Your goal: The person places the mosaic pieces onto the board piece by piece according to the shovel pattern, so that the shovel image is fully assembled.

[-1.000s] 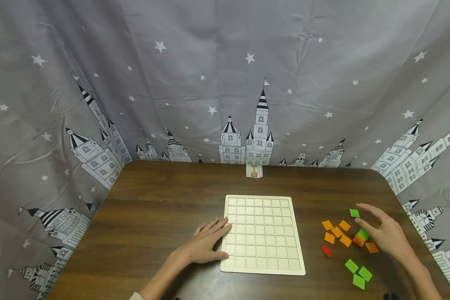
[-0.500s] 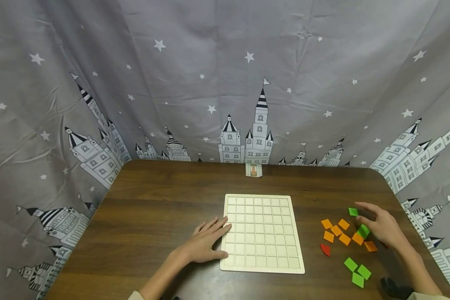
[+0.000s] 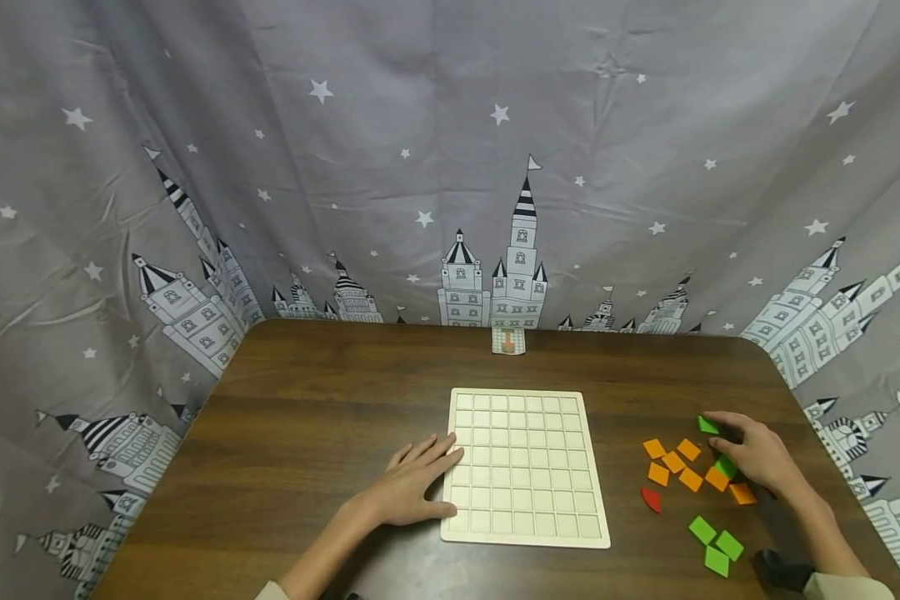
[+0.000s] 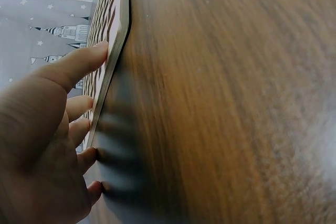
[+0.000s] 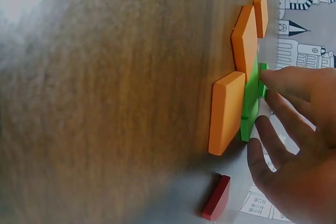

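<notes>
The right hand [image 3: 761, 454], thumb and fingers apart, has its forefinger at the far green tile [image 3: 706, 425]; contact is hard to tell. A second green tile [image 3: 724, 467] lies by the thumb, then orange tiles [image 3: 691, 479], a red piece [image 3: 651, 500] and three nearer green tiles [image 3: 716, 561]. The left hand [image 3: 403, 492], fingers spread, rests on the left edge of the gridded board [image 3: 525, 541], its shallow cells showing pale wood, on the brown counter [image 3: 307, 400].

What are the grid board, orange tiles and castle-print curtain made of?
Grid board: probably matte wood or plywood; pale face, browner edge.
Orange tiles: smooth, satin plastic or painted wood; uniform colour, no visible grain.
Castle-print curtain: likely fabric, slight sheen; soft folds and creases.
</notes>
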Tool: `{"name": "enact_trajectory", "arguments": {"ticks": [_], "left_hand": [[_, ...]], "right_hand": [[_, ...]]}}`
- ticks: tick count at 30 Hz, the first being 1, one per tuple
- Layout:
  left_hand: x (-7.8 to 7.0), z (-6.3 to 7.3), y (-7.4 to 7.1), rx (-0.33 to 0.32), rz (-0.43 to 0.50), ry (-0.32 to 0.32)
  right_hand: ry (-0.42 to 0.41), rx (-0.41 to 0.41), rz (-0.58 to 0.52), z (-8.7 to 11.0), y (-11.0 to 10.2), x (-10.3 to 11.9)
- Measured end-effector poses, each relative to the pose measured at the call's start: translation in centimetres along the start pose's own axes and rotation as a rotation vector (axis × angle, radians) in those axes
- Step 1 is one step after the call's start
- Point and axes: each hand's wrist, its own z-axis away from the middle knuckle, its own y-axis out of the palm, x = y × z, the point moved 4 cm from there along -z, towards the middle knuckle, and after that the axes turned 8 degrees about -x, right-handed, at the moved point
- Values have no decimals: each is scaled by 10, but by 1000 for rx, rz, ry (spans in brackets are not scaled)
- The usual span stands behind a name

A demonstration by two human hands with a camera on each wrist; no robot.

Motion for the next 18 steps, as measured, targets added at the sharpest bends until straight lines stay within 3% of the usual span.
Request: {"name": "enact_trajectory", "arguments": {"ticks": [18], "left_hand": [[1,0,1,-4,10,5]], "right_hand": [[21,-19,12,-9,2,-10]]}}
